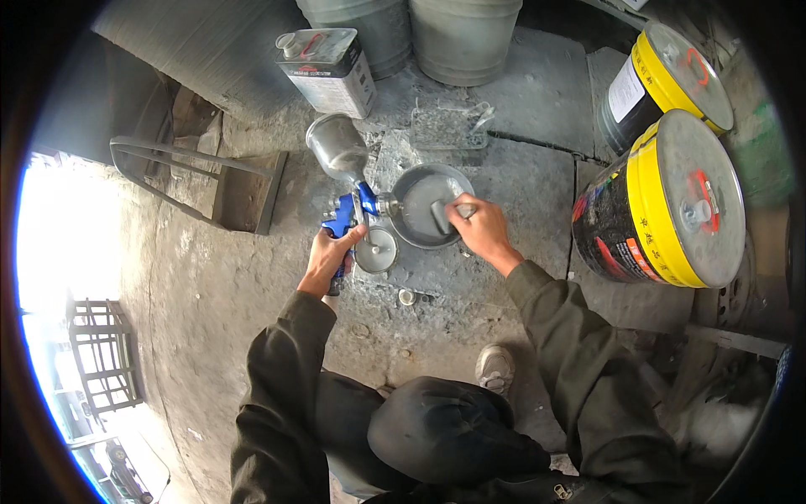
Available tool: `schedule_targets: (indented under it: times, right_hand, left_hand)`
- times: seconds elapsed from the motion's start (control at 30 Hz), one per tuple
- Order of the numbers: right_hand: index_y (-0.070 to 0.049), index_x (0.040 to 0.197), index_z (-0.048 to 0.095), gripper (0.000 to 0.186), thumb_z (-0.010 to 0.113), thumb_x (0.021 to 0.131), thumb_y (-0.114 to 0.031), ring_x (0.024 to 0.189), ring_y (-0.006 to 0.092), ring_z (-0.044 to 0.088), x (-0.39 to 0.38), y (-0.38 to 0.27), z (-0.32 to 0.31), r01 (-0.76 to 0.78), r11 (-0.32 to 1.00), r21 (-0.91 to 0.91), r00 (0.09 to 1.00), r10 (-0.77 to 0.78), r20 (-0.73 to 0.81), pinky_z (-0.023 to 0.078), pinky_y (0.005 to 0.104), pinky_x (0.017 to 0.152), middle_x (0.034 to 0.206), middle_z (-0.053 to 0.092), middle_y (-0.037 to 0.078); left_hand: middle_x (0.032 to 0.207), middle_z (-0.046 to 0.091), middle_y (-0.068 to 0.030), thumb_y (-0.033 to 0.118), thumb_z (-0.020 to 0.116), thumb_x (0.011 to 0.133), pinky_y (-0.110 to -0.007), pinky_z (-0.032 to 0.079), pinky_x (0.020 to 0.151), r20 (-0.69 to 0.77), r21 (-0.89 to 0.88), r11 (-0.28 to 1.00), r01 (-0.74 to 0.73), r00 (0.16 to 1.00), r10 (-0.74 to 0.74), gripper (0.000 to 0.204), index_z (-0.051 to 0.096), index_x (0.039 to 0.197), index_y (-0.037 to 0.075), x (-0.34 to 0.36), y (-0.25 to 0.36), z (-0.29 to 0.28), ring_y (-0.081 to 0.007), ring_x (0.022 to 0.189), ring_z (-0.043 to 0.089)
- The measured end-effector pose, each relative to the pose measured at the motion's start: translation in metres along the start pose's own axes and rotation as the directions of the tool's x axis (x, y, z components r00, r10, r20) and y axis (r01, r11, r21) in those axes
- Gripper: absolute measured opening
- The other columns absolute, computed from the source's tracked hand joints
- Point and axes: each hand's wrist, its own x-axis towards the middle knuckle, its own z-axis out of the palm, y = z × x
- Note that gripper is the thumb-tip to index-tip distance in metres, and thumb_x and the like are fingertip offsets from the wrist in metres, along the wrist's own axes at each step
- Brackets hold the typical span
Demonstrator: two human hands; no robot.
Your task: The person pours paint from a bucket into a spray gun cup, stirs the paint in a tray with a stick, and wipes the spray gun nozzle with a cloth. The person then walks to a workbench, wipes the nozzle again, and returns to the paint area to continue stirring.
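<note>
A dark-trousered knee lies nearest, low in the scene, with both sleeved forearms reaching past it; farther off, at the middle, the left hand is closed round the handle of a blue spray gun, which is held just left of a grey bowl, its metal cup tilted toward the far left; the right hand grips a short brush, its head inside the bowl; a round lid-like disc lies at the bowl's near left.

The gun is probably rigid and fairly heavy, with the cup making it top-heavy, so the handle is the sound place to hold, a second hand steadying the body if it tips; wet grey residue could make metal slippery, and the nozzle end is likely the delicate part, better not gripped; the brush looks light, with a stiff handle best taken well back from its head; the bowl seems light enough to slide, and its rim offers the cleanest hold.
</note>
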Motion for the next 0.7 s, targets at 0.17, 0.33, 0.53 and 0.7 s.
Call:
schedule_targets:
  times: [0.17,0.33,0.53,0.7]
  right_hand:
    - [-0.007,0.080,0.068,0.019,0.069,0.088,-0.025,0.062,0.0316,0.066,-0.004,-0.009,-0.003,0.172,0.984,-0.037,0.981,-0.175,-0.079,0.049,0.0385,0.054,0.073,0.068,0.010]
    - [-0.006,0.078,0.068,0.024,0.070,0.087,-0.028,0.063,0.0328,0.065,-0.002,0.003,-0.001,0.100,0.991,0.088,0.990,-0.091,-0.107,0.048,0.0373,0.053,0.073,0.068,0.014]
    - [-0.002,0.088,0.070,0.026,0.069,0.090,-0.028,0.054,0.0117,0.060,0.002,0.008,-0.004,-0.416,0.619,0.666,0.898,0.395,0.194,0.044,0.0274,0.049,0.067,0.067,0.007]
    - [-0.001,0.096,0.069,0.027,0.069,0.090,-0.027,0.052,0.0095,0.056,0.008,-0.027,0.009,-0.450,0.170,0.876,0.781,0.551,0.294,0.041,0.0224,0.048,0.070,0.067,0.009]
  left_hand:
    - [0.062,0.053,0.0020,0.034,0.081,0.080,-0.025,0.039,0.039,0.012,-0.106,0.993,0.044,0.999,-0.043,0.035,0.060,0.083,0.005,0.001,-0.001,0.003,-0.0082,0.043,0.048]
    - [0.060,0.052,0.0019,0.015,0.072,0.081,-0.025,0.039,0.039,-0.009,-0.084,0.986,0.143,0.990,-0.144,0.016,0.058,0.079,0.006,0.005,0.000,0.002,-0.0076,0.043,0.047]
    - [0.065,0.048,0.0006,0.011,0.068,0.082,-0.026,0.040,0.040,0.012,-0.152,0.966,0.209,0.978,-0.209,0.016,0.054,0.082,0.005,0.006,-0.006,0.003,-0.0078,0.046,0.047]
    - [0.066,0.047,0.0010,0.010,0.067,0.083,-0.027,0.040,0.040,0.116,-0.229,0.939,0.256,0.965,-0.235,0.014,0.054,0.085,0.005,0.009,-0.008,0.009,-0.0078,0.047,0.046]
